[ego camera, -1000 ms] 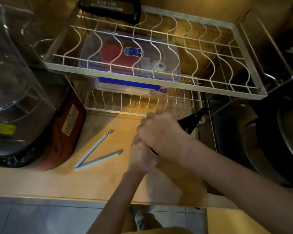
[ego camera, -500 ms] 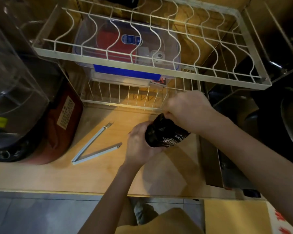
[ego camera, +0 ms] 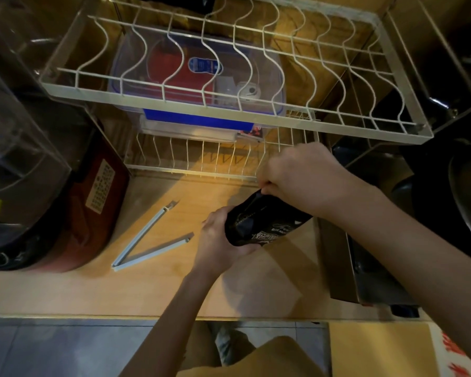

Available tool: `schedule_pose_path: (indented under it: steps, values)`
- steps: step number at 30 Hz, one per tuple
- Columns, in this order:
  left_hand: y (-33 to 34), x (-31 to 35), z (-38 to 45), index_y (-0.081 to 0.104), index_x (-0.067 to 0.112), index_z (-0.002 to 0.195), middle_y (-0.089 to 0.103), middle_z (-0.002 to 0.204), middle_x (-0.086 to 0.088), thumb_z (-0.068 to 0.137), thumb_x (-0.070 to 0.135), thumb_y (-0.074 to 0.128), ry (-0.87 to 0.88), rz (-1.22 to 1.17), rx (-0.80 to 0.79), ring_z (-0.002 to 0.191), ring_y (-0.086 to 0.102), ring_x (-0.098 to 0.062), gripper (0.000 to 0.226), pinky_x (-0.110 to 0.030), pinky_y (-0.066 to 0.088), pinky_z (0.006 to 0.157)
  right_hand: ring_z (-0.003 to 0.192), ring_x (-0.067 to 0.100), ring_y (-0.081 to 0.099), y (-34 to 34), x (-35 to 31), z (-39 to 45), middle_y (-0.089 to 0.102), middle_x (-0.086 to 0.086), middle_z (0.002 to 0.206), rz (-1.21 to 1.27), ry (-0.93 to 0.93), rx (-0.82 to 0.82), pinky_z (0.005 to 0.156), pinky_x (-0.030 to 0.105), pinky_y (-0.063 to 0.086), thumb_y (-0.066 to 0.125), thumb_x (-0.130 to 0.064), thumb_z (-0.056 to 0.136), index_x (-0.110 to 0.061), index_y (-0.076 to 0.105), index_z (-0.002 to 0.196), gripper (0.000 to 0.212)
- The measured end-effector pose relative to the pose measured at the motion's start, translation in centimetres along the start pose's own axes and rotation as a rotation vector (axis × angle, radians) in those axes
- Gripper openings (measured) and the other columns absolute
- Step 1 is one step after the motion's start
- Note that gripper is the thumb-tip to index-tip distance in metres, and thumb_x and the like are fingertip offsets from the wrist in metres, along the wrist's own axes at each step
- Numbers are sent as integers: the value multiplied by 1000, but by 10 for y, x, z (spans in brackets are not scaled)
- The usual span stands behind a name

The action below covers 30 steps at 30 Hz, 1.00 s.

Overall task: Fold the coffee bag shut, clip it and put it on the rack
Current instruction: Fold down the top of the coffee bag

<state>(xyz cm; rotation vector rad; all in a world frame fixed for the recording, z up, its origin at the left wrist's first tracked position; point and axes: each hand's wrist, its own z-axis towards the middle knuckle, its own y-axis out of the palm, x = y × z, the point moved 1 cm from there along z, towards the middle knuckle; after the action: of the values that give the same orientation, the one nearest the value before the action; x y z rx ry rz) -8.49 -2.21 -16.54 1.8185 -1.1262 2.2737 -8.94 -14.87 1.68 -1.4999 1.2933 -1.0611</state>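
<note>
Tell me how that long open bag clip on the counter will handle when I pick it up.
The bag clip looks like thin, pale plastic, so it is probably light and fairly stiff. It lies spread in a V, joined at one end, so the free arm may swing when lifted. Lying flat on the wooden counter, it seems unlikely to roll.

The top edge of the black coffee bag (ego camera: pixel 259 221) is hidden under the right hand (ego camera: pixel 302 178), so its fold can't be judged, and the bag's lower side is lost in the left hand (ego camera: pixel 220 240). The white print on the bag is too blurred to read. The left hand's fingers are out of sight behind the bag. A clear lidded container (ego camera: pixel 196 77) sits beneath the upper wire rack (ego camera: pixel 229 112); the wires cross it and its contents are only partly made out. The label on the red appliance (ego camera: pixel 93 202) at left is illegible, and a dark pan (ego camera: pixel 468 197) is cut off by the right edge
</note>
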Motion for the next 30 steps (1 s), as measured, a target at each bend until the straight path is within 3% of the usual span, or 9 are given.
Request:
schedule_pose_path:
  steps: [3, 8, 12, 17, 20, 23, 27, 30]
  values:
    - [-2, -2, 0, 49, 8, 116, 62, 108, -11, 45, 29, 89, 15, -14, -36, 99, 54, -22, 84, -36, 43, 82, 95, 17, 58, -4, 2, -5, 65, -3, 102, 95, -113, -62, 80, 35, 48, 53, -36, 86, -30, 53, 116, 30]
    - [-4, 0, -4, 45, 8, 122, 60, 114, -12, 48, 32, 88, 6, 3, -62, 105, 55, -28, 89, -37, 42, 86, 96, 9, 54, -12, 8, -12, 63, -12, 99, 158, -168, -152, 82, 32, 47, 62, -45, 75, -31, 63, 99, 28]
    - [-11, 4, -13, 37, 19, 129, 52, 121, 0, 56, 43, 80, 15, -95, -15, 113, 49, -15, 88, -34, 45, 92, 94, 11, 58, -5, 16, -14, 67, -7, 98, 205, -176, -123, 82, 31, 48, 62, -25, 81, -24, 67, 94, 13]
    - [-23, 22, -23, 57, 11, 111, 58, 115, -4, 67, 38, 72, 128, -119, 242, 110, 50, -9, 54, -20, 44, 92, 90, 15, 64, 8, 20, -15, 73, 2, 92, 310, -214, -38, 80, 29, 48, 66, -12, 79, -17, 71, 91, 14]
    - [-21, 23, -22, 60, 13, 105, 57, 117, -4, 69, 35, 72, 191, -106, 273, 114, 49, -14, 45, -30, 45, 93, 83, 20, 67, 11, 21, -16, 74, 5, 84, 317, -256, 21, 77, 32, 49, 69, -8, 75, -15, 71, 85, 12]
    - [-13, 22, -20, 60, 13, 107, 53, 125, -4, 68, 38, 72, 207, -111, 202, 121, 46, -16, 47, -37, 44, 97, 77, 22, 68, 11, 20, -16, 74, 7, 79, 323, -303, 28, 72, 40, 56, 69, -7, 74, -13, 72, 82, 10]
    - [-13, 23, -20, 55, 19, 114, 53, 124, 2, 67, 36, 72, 116, -203, 166, 118, 47, -2, 52, -20, 41, 97, 71, 23, 69, 13, 19, -18, 73, 8, 75, 323, -356, 44, 67, 41, 58, 67, -6, 74, -11, 71, 81, 10]
    - [-16, 23, -18, 58, 21, 109, 55, 119, 7, 65, 35, 73, 92, -234, 182, 114, 48, 5, 49, -16, 41, 94, 68, 21, 69, 14, 19, -20, 73, 7, 72, 312, -367, 69, 66, 33, 57, 65, -8, 73, -12, 71, 80, 10]
